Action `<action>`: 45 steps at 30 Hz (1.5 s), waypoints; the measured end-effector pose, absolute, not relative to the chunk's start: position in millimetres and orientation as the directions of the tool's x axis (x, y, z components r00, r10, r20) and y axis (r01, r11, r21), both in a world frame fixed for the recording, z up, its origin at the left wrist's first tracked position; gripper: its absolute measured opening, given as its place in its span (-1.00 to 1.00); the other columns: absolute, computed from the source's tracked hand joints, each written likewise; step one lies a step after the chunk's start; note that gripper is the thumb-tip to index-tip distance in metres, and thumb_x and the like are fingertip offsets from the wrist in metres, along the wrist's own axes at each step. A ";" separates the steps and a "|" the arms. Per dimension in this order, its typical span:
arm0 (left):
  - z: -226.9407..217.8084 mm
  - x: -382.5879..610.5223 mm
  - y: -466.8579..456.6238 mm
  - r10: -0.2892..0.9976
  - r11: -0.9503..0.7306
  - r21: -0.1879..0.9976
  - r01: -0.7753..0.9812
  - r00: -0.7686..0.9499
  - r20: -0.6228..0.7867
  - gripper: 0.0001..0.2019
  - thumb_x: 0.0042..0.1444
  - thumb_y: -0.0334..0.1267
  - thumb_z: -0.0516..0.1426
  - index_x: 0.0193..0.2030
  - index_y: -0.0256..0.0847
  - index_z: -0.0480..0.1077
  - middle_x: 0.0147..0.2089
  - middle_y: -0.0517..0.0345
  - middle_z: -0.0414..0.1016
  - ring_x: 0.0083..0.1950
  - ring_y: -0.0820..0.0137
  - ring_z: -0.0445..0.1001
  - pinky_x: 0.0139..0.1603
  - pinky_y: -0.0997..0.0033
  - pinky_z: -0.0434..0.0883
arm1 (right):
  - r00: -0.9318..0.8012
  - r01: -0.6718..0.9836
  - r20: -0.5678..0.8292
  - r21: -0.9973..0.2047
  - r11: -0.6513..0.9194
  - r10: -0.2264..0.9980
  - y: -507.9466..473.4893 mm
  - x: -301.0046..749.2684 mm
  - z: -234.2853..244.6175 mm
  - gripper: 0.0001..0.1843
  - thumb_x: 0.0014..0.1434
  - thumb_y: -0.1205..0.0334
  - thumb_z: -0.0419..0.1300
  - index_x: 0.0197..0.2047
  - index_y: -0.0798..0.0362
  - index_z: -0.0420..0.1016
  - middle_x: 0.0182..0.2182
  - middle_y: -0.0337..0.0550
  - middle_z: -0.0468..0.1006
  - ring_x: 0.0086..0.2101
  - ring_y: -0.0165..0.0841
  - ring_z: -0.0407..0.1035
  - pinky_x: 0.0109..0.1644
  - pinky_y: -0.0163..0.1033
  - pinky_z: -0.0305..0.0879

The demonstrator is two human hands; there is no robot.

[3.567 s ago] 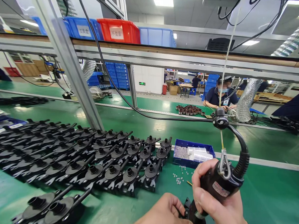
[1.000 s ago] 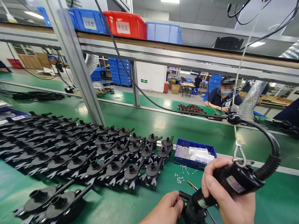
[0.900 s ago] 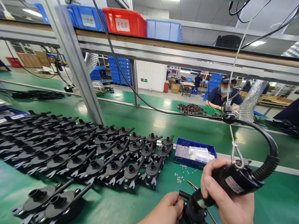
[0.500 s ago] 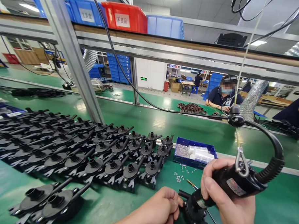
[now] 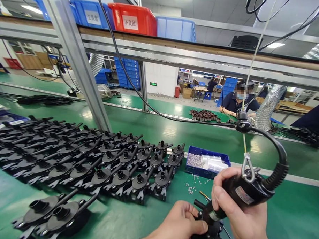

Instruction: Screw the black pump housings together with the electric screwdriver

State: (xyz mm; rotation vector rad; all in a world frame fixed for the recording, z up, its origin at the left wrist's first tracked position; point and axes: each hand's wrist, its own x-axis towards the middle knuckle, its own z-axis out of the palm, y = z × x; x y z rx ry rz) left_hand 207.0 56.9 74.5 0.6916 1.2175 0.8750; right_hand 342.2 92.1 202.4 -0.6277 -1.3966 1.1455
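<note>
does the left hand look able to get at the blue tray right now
Probably, once it lets go: the left hand grips the black part under the driver. The tray sits just ahead, with only loose screws between.

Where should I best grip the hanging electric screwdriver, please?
Wrap the barrel of the electric screwdriver from the right, as the right hand does: cable and hanging ring crowd its upper end, its tip meets the black part the left hand holds.
</note>
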 end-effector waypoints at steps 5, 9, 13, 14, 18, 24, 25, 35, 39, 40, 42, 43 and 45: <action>78.3 206.1 61.2 0.855 0.519 0.844 -0.137 0.099 -0.509 -0.52 -0.16 -0.12 0.55 -0.25 -0.15 0.40 -0.58 0.54 0.26 -0.67 0.60 -0.01 -0.61 0.47 -0.11 | -0.184 -0.272 0.482 -0.862 0.427 0.857 99.1 342.4 198.8 -0.83 0.40 0.18 0.40 -0.06 -0.06 0.48 -0.39 -0.29 0.52 -0.56 -0.38 0.40 -0.50 -0.26 0.38; 77.5 206.0 62.1 0.860 0.510 0.852 -0.116 0.096 -0.502 -0.54 -0.14 -0.12 0.53 -0.26 -0.14 0.39 -0.58 0.54 0.26 -0.66 0.58 0.00 -0.58 0.46 -0.08 | -0.213 -0.278 0.462 -0.873 0.400 0.861 100.3 340.2 195.6 -0.82 0.42 0.13 0.38 -0.05 -0.06 0.47 -0.38 -0.29 0.52 -0.56 -0.40 0.41 -0.49 -0.27 0.41; 76.3 207.3 60.5 0.875 0.484 0.862 -0.150 0.110 -0.472 -0.55 -0.13 -0.14 0.53 -0.27 -0.15 0.38 -0.58 0.52 0.27 -0.61 0.57 0.05 -0.50 0.48 -0.01 | -0.244 -0.247 0.455 -0.883 0.399 0.856 98.8 339.9 195.2 -0.80 0.42 0.11 0.39 -0.04 -0.05 0.48 -0.36 -0.27 0.52 -0.52 -0.40 0.41 -0.43 -0.27 0.41; 76.2 207.5 60.2 0.875 0.483 0.863 -0.151 0.104 -0.472 -0.56 -0.12 -0.15 0.53 -0.27 -0.15 0.38 -0.58 0.52 0.28 -0.60 0.56 0.06 -0.49 0.48 0.01 | -0.253 -0.237 0.444 -0.890 0.390 0.860 98.4 340.2 195.1 -0.80 0.42 0.10 0.40 -0.05 -0.05 0.48 -0.36 -0.27 0.52 -0.52 -0.40 0.41 -0.42 -0.27 0.41; 76.5 207.0 59.9 0.877 0.479 0.867 -0.133 0.089 -0.471 -0.58 -0.12 -0.19 0.50 -0.25 -0.16 0.39 -0.55 0.49 0.30 -0.55 0.53 0.13 -0.43 0.47 0.08 | -0.281 -0.225 0.405 -0.909 0.351 0.870 98.7 341.2 192.6 -0.81 0.42 0.10 0.40 -0.07 -0.06 0.49 -0.39 -0.27 0.53 -0.51 -0.40 0.39 -0.42 -0.28 0.44; 68.6 209.2 57.4 0.919 0.392 0.910 -0.136 0.107 -0.380 -0.61 -0.08 -0.21 0.45 -0.20 -0.17 0.37 -0.52 0.47 0.24 -0.48 0.51 0.15 -0.39 0.46 0.15 | -0.373 -0.289 0.491 -0.868 0.404 0.787 108.0 341.1 188.1 -0.89 0.46 0.22 0.38 -0.01 -0.09 0.54 -0.32 -0.23 0.62 -0.39 -0.37 0.55 -0.30 -0.33 0.55; 64.6 210.6 56.2 0.938 0.343 0.928 -0.144 0.104 -0.331 -0.62 -0.06 -0.21 0.43 -0.19 -0.18 0.37 -0.47 0.42 0.30 -0.44 0.49 0.21 -0.36 0.46 0.20 | -0.392 -0.289 0.485 -0.872 0.396 0.782 109.5 340.8 188.0 -0.91 0.46 0.22 0.37 -0.02 -0.09 0.55 -0.32 -0.23 0.63 -0.36 -0.37 0.56 -0.28 -0.34 0.56; 35.9 212.5 78.3 0.844 -0.337 0.913 -0.231 0.355 0.402 0.02 0.15 0.08 0.45 0.60 -0.11 0.06 0.60 -0.28 0.21 0.58 -0.15 0.25 0.58 -0.19 0.19 | -0.299 -0.281 0.533 -0.842 0.460 0.792 115.3 344.1 190.4 -0.86 0.45 0.21 0.39 0.02 -0.11 0.55 -0.31 -0.25 0.64 -0.35 -0.38 0.58 -0.24 -0.35 0.58; 48.3 202.7 93.1 0.805 -0.268 0.931 -0.247 0.474 0.357 -0.01 0.17 0.11 0.44 0.60 -0.08 0.10 0.48 -0.22 0.38 0.46 -0.13 0.40 0.50 -0.15 0.31 | -0.207 -0.304 0.597 -0.792 0.529 0.775 116.9 349.9 198.1 -0.88 0.47 0.25 0.37 -0.01 -0.12 0.52 -0.32 -0.27 0.61 -0.36 -0.36 0.57 -0.25 -0.29 0.57; 49.6 201.3 94.4 0.811 -0.255 0.936 -0.243 0.474 0.344 0.04 0.15 0.14 0.45 0.62 -0.06 0.06 0.45 -0.20 0.41 0.46 -0.14 0.39 0.51 -0.15 0.29 | -0.206 -0.330 0.596 -0.789 0.519 0.776 116.2 350.6 199.5 -0.87 0.46 0.25 0.37 -0.01 -0.12 0.51 -0.32 -0.27 0.61 -0.37 -0.35 0.56 -0.28 -0.28 0.57; 50.3 200.1 94.7 0.827 -0.243 0.943 -0.228 0.459 0.324 0.11 0.11 0.20 0.46 0.64 -0.06 0.03 0.38 -0.16 0.47 0.47 -0.16 0.38 0.52 -0.15 0.26 | -0.221 -0.368 0.546 -0.814 0.450 0.808 113.3 350.3 200.4 -0.85 0.45 0.21 0.39 -0.01 -0.12 0.50 -0.31 -0.25 0.61 -0.39 -0.35 0.55 -0.32 -0.27 0.55; 50.4 200.1 94.1 0.830 -0.240 0.944 -0.228 0.456 0.321 0.10 0.11 0.22 0.46 0.64 -0.06 0.04 0.35 -0.15 0.49 0.46 -0.16 0.39 0.52 -0.14 0.27 | -0.231 -0.374 0.508 -0.834 0.407 0.830 111.2 349.4 200.0 -0.83 0.44 0.18 0.41 -0.01 -0.12 0.51 -0.31 -0.24 0.62 -0.39 -0.34 0.55 -0.32 -0.26 0.55; 51.4 200.6 92.6 0.824 -0.245 0.937 -0.248 0.455 0.336 0.02 0.16 0.21 0.43 0.61 -0.09 0.10 0.35 -0.16 0.49 0.43 -0.15 0.42 0.51 -0.13 0.29 | -0.251 -0.370 0.442 -0.866 0.336 0.861 106.9 346.9 197.9 -0.79 0.40 0.12 0.45 -0.03 -0.11 0.52 -0.32 -0.22 0.63 -0.40 -0.32 0.54 -0.31 -0.22 0.54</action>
